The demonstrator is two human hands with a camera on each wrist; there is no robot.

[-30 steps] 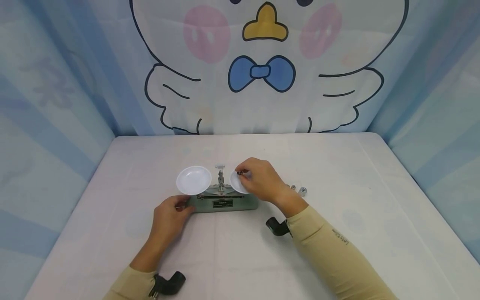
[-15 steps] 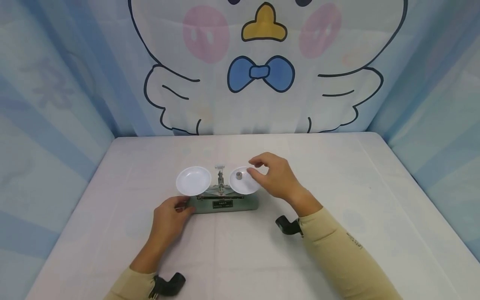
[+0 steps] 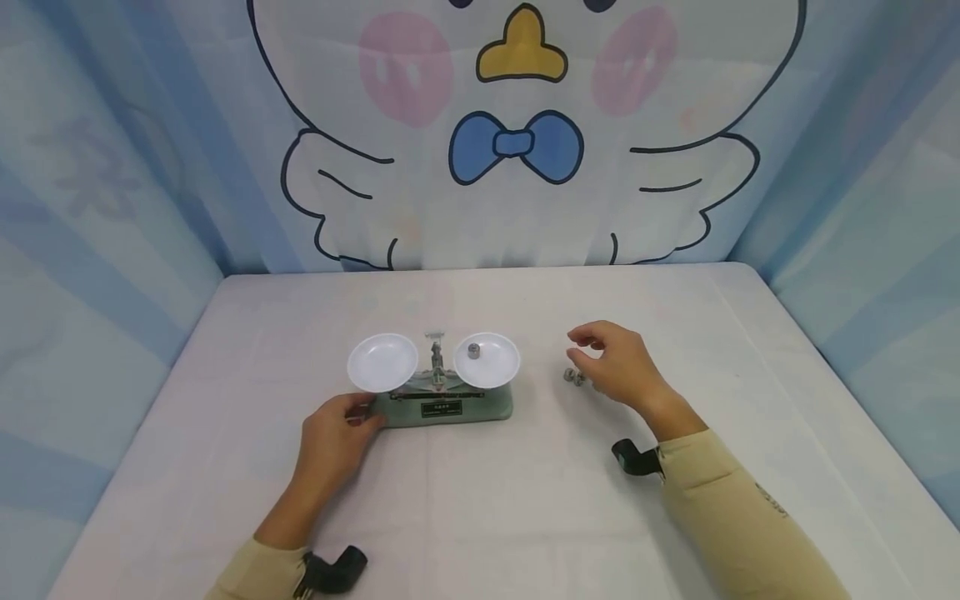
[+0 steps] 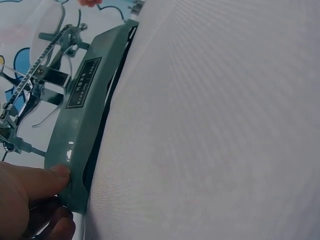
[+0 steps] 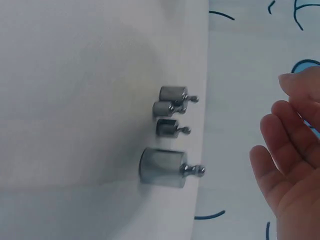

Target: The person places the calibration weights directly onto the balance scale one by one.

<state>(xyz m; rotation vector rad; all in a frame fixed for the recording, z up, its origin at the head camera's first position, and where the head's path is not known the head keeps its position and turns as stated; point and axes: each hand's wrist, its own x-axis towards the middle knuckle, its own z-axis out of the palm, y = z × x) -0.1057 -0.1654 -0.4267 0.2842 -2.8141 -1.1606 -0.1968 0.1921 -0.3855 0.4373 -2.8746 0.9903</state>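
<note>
A green-based balance scale (image 3: pixel 476 407) with two white pans stands on the table. My left hand (image 3: pixel 333 440) grips the left end of its base; the left wrist view shows the thumb (image 4: pixel 59 172) on the base's face and the other fingers curled behind the end. One small metal weight (image 3: pixel 473 351) sits on the right pan (image 3: pixel 497 367). The left pan (image 3: pixel 382 363) holds nothing. My right hand (image 3: pixel 621 367) hovers right of the scale, fingers loosely bent and holding nothing. Beside it, in the right wrist view, several knobbed metal weights stand in a row, the largest weight (image 5: pixel 162 167) at one end.
A white cloth covers the table (image 3: pixel 480 508). Behind it hangs a printed curtain (image 3: pixel 517 208) with a cartoon figure, and blue curtains flank both sides. A black wrist mount (image 3: pixel 636 458) sticks out from each sleeve.
My right hand has let go of a weight on the right pan and moved right to the remaining weights. The left hand stays on the scale's base.
</note>
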